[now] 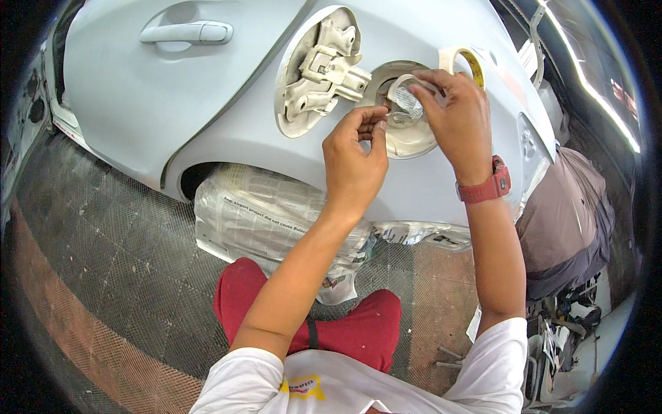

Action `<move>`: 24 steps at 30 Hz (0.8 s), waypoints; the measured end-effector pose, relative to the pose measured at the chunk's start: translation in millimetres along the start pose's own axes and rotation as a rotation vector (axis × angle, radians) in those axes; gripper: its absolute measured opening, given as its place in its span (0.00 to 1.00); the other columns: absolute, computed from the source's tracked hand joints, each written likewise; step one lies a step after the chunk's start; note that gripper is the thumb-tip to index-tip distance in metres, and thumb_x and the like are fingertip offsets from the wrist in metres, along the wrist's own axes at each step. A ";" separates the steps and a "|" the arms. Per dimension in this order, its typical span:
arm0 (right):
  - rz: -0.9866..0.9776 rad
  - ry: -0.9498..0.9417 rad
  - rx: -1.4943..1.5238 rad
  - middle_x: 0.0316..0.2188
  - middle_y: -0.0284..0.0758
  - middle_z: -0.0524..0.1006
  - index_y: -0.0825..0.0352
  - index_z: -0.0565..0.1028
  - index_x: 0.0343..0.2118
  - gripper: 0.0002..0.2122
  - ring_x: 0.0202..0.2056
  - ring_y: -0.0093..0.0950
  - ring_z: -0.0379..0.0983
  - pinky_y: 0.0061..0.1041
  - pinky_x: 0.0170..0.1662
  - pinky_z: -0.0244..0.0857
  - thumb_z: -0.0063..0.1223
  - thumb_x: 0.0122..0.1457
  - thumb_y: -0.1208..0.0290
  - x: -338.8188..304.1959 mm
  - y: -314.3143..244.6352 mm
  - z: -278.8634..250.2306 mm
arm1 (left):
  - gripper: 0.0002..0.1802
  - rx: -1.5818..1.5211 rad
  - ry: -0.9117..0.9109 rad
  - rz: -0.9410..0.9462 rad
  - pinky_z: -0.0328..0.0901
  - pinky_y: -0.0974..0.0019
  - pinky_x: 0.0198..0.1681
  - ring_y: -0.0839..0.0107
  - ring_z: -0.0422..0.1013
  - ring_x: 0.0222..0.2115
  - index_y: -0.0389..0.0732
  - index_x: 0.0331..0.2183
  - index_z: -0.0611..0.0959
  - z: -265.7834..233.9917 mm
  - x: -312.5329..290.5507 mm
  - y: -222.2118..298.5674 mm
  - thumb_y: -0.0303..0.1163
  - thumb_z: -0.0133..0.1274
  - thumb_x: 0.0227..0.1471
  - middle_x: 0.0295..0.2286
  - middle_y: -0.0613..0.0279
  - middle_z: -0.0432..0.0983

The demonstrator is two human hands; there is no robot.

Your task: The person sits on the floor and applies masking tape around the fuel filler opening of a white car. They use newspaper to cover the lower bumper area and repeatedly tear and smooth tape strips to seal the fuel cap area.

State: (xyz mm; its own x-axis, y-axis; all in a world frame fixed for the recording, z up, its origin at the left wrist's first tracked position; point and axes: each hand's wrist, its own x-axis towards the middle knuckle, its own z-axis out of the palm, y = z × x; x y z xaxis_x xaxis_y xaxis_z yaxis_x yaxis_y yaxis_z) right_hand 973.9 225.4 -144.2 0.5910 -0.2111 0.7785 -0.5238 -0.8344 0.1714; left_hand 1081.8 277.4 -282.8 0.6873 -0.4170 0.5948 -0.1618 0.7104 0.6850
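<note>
Car body [227,90] in pale primer fills the upper view, its door handle [187,32] at top left. Newspaper [262,214] wraps the wheel in the arch below. Another person [562,214] crouches at the right, by the car's rear. The open fuel flap [318,65] swings left of the round filler recess [414,141]. A tape roll [467,61] rests on the body just behind the right hand [452,114], whose fingers pinch a strip of tape [403,93] curving over the recess. The left hand [355,155] pinches together at the strip's lower end, partly hiding the recess.
</note>
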 end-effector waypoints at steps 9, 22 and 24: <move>-0.233 0.062 -0.257 0.34 0.37 0.79 0.63 0.84 0.36 0.09 0.41 0.42 0.76 0.44 0.43 0.72 0.73 0.59 0.66 0.4 -0.4 12.1 | 0.23 0.037 -0.170 -0.040 0.77 0.61 0.42 0.63 0.82 0.35 0.32 0.60 0.81 6.3 -20.4 7.4 0.31 0.62 0.68 0.60 0.40 0.79; -0.293 0.067 -0.259 0.34 0.36 0.79 0.64 0.82 0.36 0.08 0.40 0.41 0.75 0.44 0.43 0.71 0.72 0.58 0.69 4.4 6.8 13.9 | 0.29 0.052 -0.333 -0.061 0.70 0.38 0.58 0.29 0.76 0.54 0.30 0.61 0.66 26.0 -6.5 -8.2 0.30 0.60 0.67 0.64 0.28 0.65; -0.292 0.064 -0.265 0.34 0.36 0.79 0.64 0.82 0.36 0.08 0.40 0.41 0.74 0.44 0.44 0.71 0.72 0.58 0.69 5.0 7.1 14.5 | 0.29 -0.015 -0.329 -0.174 0.74 0.51 0.45 0.50 0.81 0.40 0.31 0.62 0.68 19.6 -6.5 -8.2 0.32 0.60 0.68 0.58 0.33 0.74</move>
State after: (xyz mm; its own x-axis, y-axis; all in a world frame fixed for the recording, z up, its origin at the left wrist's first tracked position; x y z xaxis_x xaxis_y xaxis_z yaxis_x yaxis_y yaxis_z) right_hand 982.1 211.1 -147.8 0.7034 0.0547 0.7087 -0.4846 -0.6925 0.5344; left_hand 1064.8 263.2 -284.0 0.4386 -0.6905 0.5751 -0.0502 0.6202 0.7829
